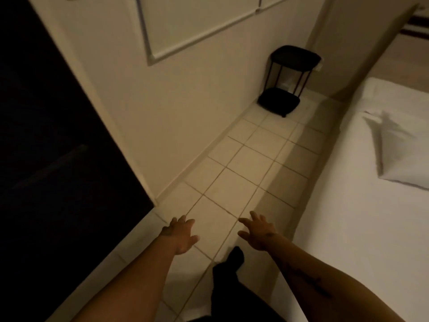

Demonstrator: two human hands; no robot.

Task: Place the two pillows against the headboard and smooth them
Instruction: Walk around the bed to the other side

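left arm: bare from the frame edge to the wrist, no sleeve in view
left hand (pixel 180 235): bare, no ring or glove visible, a faint dark mark near the wrist
right arm: bare, no sleeve in view, dark tattoo markings (pixel 313 283) along the forearm
right hand (pixel 256 232): bare, a small dark tattoo mark at the wrist
leg (pixel 226 275): dark, black-looking trouser
foot: dark covering, too dim to tell sock from shoe

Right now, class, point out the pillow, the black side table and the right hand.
pillow (pixel 394 156), head view, middle of its white case.
black side table (pixel 294 57), head view, its top.
right hand (pixel 257 233), head view, back of the hand.
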